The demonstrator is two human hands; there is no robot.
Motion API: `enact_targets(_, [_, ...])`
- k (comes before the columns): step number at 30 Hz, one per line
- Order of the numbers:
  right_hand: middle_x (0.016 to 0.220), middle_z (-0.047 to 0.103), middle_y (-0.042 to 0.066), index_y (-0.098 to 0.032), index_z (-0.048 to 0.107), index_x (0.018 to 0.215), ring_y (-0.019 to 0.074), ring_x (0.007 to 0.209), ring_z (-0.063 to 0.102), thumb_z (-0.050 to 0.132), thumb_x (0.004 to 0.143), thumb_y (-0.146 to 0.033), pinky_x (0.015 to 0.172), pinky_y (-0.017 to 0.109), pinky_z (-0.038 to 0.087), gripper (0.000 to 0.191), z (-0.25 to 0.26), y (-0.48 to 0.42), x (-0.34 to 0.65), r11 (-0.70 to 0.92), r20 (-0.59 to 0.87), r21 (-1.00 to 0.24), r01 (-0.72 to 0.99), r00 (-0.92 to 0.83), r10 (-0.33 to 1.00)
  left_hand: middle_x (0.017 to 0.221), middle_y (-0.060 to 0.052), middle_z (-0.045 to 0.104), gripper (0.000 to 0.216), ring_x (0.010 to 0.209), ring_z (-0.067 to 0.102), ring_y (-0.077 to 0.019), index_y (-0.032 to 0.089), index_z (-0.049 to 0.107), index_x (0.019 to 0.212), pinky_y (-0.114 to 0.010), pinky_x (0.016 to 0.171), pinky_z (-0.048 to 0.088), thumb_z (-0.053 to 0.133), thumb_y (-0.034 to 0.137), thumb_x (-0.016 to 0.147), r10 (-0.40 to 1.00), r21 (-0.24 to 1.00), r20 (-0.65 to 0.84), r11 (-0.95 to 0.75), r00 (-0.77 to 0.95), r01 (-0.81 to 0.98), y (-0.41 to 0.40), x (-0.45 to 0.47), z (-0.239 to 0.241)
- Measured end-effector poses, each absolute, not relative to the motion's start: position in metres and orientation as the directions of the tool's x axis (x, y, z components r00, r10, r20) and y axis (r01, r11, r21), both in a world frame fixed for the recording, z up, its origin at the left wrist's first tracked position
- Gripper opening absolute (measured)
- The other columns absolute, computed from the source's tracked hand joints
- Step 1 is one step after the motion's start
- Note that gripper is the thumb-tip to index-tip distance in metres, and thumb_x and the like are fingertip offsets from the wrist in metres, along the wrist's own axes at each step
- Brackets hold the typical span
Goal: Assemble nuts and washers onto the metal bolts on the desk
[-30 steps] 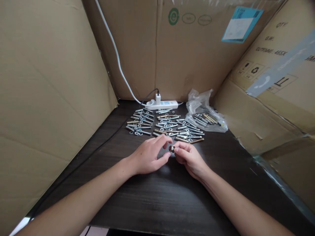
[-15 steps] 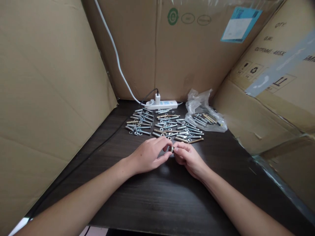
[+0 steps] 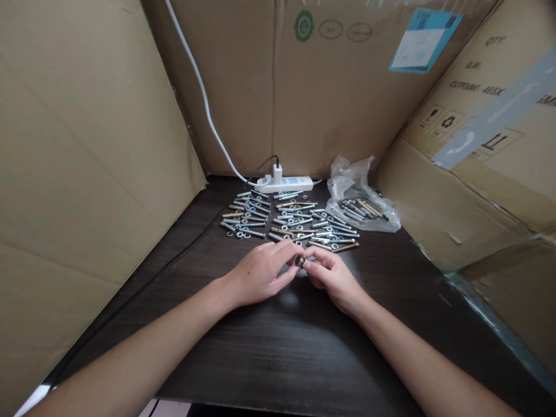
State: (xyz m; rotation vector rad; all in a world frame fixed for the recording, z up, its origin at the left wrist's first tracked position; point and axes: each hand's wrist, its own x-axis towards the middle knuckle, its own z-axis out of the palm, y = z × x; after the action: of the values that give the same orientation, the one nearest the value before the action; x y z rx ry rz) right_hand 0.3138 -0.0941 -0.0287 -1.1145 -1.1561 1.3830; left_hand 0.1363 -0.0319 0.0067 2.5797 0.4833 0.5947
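Both hands low over dark table (image 3: pixel 269 347). Left hand (image 3: pixel 260 272) and right hand (image 3: pixel 332 278) meet fingertip to fingertip, each pinching one small metal piece (image 3: pixel 299 261) just before the bolts and washers (image 3: pixel 291 220). Carton (image 3: pixel 490 116) reads "QTY", "G.W.", "CUT(MM) 465X". Blue label (image 3: pixel 423 40) unreadable.

- Illumination: moderate, soft and diffuse; brighter toward the upper right, where the cardboard panel (image 3: pixel 490 133) looks pale and washed.
- Shadows: faint, soft-edged patches on the dark table (image 3: pixel 278 353) beneath both hands.
- Glare: a dull sheen on the tabletop near the wrists; small highlights on the plastic bag (image 3: pixel 358 197).
- Distortion: wide-angle stretch at the frame edges; straight box edges lean outward.
- Focus: the centre is reasonably sharp; small bolts (image 3: pixel 291 223) lack fine detail.
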Motion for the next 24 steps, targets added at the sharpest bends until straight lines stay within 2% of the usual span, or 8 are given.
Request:
enact_targets(3, [0.07, 0.056, -0.001, -0.016, 0.059, 0.082, 0.0043, 0.046, 0.03, 0.068, 0.074, -0.042, 0.044, 0.02, 0.022, 0.028, -0.0254, -0.094, 0.3126, -0.043, -0.037, -0.996, -0.075, -0.086, 0.996, 0.089, -0.002, 0.055, 0.011, 0.08, 0.053, -0.0153, 0.019, 0.048, 0.099, -0.028, 0.074, 0.043, 0.044, 0.02, 0.089, 0.427, 0.492, 0.316, -0.838, 0.848, 0.238, -0.0317, 0.1362, 0.0057])
enact_targets(7, [0.069, 0.057, -0.001, -0.017, 0.058, 0.079, 0.0095, 0.057, 0.046, 0.069, 0.072, -0.041, 0.053, 0.021, 0.034, 0.027, -0.0214, -0.0951, 0.3106, -0.026, -0.024, -0.999, -0.029, -0.069, 0.997, 0.09, -0.003, 0.055, 0.012, 0.081, 0.053, -0.0159, 0.019, 0.048, 0.1, -0.028, 0.074, 0.043, 0.044, 0.02, 0.088, 0.436, 0.502, 0.308, -0.829, 0.846, 0.245, -0.0311, 0.1359, 0.004])
enact_targets(10, [0.072, 0.058, -0.001, -0.018, 0.058, 0.079, 0.0117, 0.063, 0.05, 0.068, 0.073, -0.039, 0.057, 0.023, 0.036, 0.024, -0.022, -0.0959, 0.3102, 0.0, 0.0, -1.0, -0.001, -0.064, 0.998, 0.09, -0.003, 0.055, 0.013, 0.082, 0.054, -0.0159, 0.019, 0.048, 0.1, -0.029, 0.074, 0.043, 0.044, 0.019, 0.088, 0.434, 0.51, 0.303, -0.826, 0.848, 0.241, -0.0313, 0.1357, 0.0039])
enact_targets(17, [0.064, 0.052, -0.003, -0.019, 0.056, 0.079, 0.0095, 0.053, 0.043, 0.065, 0.074, -0.032, 0.05, 0.022, 0.032, 0.017, -0.0218, -0.1002, 0.3066, 0.061, 0.059, -0.994, 0.094, -0.024, 0.998, 0.093, -0.003, 0.055, 0.018, 0.081, 0.053, -0.0161, 0.019, 0.045, 0.103, -0.028, 0.072, 0.044, 0.045, 0.023, 0.086, 0.481, 0.549, 0.28, -0.79, 0.831, 0.272, -0.0333, 0.1343, 0.0079])
enact_targets(20, [0.06, 0.047, -0.004, -0.019, 0.054, 0.078, 0.0079, 0.05, 0.038, 0.065, 0.073, -0.027, 0.047, 0.021, 0.029, 0.015, -0.0196, -0.1022, 0.3051, 0.087, 0.085, -0.987, 0.136, -0.021, 0.996, 0.089, -0.002, 0.054, 0.011, 0.077, 0.052, -0.0151, 0.018, 0.047, 0.094, -0.027, 0.069, 0.042, 0.04, 0.025, 0.089, 0.508, 0.548, 0.271, -0.78, 0.818, 0.303, -0.0323, 0.1345, 0.0087])
enact_targets(24, [0.057, 0.042, -0.005, -0.019, 0.052, 0.077, 0.0078, 0.049, 0.035, 0.064, 0.073, -0.024, 0.046, 0.021, 0.027, 0.014, -0.0198, -0.1031, 0.3041, 0.106, 0.102, -0.976, 0.191, -0.029, 0.994, 0.084, -0.001, 0.054, 0.022, 0.076, 0.051, -0.0144, 0.018, 0.051, 0.086, -0.026, 0.069, 0.04, 0.034, 0.029, 0.094, 0.476, 0.531, 0.245, -0.795, 0.845, 0.294, -0.0307, 0.1354, 0.0077])
